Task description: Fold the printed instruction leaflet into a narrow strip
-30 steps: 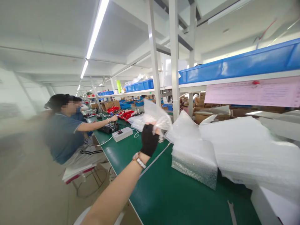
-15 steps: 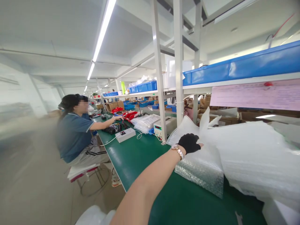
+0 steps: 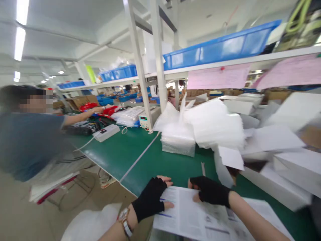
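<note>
A stack of bubble-wrap bags (image 3: 178,144) sits mid-bench on the green worktop (image 3: 117,157). White boxes (image 3: 288,167) crowd its right edge. A co-worker (image 3: 27,140) sits along its left edge, beside a white device (image 3: 106,132); blue bins (image 3: 220,47) line the shelf above.
</note>
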The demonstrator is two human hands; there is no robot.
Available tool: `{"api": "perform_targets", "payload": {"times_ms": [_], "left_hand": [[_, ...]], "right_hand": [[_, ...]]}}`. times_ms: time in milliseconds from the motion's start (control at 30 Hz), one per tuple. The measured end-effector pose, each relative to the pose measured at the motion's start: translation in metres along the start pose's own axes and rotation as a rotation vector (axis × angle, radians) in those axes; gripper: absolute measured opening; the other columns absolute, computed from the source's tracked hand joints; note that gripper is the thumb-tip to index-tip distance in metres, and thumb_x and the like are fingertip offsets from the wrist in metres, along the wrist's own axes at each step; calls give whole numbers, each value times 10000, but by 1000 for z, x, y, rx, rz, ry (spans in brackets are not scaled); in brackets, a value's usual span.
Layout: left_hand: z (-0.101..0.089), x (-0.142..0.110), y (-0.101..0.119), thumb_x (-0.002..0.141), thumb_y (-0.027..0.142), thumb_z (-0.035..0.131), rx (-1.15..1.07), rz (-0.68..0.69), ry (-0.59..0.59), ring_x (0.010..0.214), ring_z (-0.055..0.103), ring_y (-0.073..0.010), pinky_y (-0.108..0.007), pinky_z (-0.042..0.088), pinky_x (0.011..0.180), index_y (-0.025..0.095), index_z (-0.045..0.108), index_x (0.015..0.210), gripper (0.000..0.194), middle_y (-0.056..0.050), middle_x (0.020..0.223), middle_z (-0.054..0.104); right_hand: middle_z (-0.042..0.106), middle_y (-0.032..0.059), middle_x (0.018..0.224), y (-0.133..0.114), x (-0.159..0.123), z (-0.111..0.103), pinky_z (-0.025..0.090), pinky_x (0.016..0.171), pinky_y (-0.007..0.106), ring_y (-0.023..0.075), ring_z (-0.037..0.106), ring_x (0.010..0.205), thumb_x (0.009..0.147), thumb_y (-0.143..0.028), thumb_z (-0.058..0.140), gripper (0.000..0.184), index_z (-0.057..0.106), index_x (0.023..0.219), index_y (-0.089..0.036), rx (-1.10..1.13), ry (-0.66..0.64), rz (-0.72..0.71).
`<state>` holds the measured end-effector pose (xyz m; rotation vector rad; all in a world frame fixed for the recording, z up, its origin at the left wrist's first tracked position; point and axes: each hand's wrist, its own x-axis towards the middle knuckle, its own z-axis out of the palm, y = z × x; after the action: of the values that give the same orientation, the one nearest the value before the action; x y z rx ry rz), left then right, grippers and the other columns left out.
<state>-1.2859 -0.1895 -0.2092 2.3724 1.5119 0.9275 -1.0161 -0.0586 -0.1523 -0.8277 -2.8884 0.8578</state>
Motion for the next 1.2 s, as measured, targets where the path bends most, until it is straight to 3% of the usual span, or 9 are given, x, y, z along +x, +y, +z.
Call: {"api": "perform_targets", "payload": {"times_ms": [100,267,400,467,533,667,900,1067,1200], "left_hand": [[4,-1,2,930,528,648,81,2,-51,1384,441,-277,-506,406,1131,273,392,1476,654,-91,1502,468],[0,-13,25,775,826,612,269,185,-202,1494,236,-393,-657,254,1167,234,71,1609,1157,-173,1636,229],[8,-18,20,691,557,849,316,174,-256,1478,253,-390,-634,226,1184,243,5,1607,1284,-179,1620,248],[9,-14,11,637,463,899,290,134,-278,1469,264,-383,-604,229,1196,276,7,1597,1325,-167,1613,250],[9,-9,3,629,571,889,258,131,-326,1474,235,-403,-605,240,1190,295,1,1593,1340,-173,1625,199],[6,3,-3,643,529,885,247,119,-294,1420,288,-403,-592,278,1160,318,68,1585,1264,-153,1580,258],[-6,31,-16,601,548,914,133,126,-375,1346,379,-365,-521,347,1129,310,243,1568,1202,-119,1527,344],[-7,35,-20,726,632,803,232,82,-424,1432,286,-390,-609,234,1177,258,199,1584,1115,-156,1599,269],[-4,33,-15,738,504,804,297,90,-393,1448,288,-362,-606,169,1209,276,123,1584,1110,-130,1600,290]], "right_hand": [[567,167,1362,5,-28,5,405,1112,505,329,527,1264,763,-133,739,665,567,1405,-125,-52,134,142],[224,76,1645,20,-106,8,190,1260,448,268,188,1518,622,-737,819,1258,238,1611,-221,-62,129,237],[25,92,1672,38,-148,26,-21,1260,531,312,-17,1545,474,-960,698,1527,100,1631,-164,-157,-7,386],[7,94,1671,42,-156,35,-66,1248,546,315,-33,1544,498,-988,648,1514,86,1630,-156,-179,-11,391],[14,97,1670,42,-158,40,-80,1239,570,320,-25,1544,546,-993,613,1463,86,1631,-163,-184,17,380],[167,97,1657,50,-156,38,-29,1240,602,329,113,1532,623,-938,635,1314,168,1626,-229,-227,129,351],[373,140,1570,108,-142,7,243,1205,571,340,353,1434,729,-708,735,1073,338,1569,-171,-284,343,387],[592,146,1328,98,-97,4,418,1076,474,294,542,1228,952,-450,586,537,556,1377,-123,-319,532,461],[627,110,1223,72,-37,11,475,1002,393,257,580,1131,939,-527,613,542,583,1323,-146,-357,543,402]]}}
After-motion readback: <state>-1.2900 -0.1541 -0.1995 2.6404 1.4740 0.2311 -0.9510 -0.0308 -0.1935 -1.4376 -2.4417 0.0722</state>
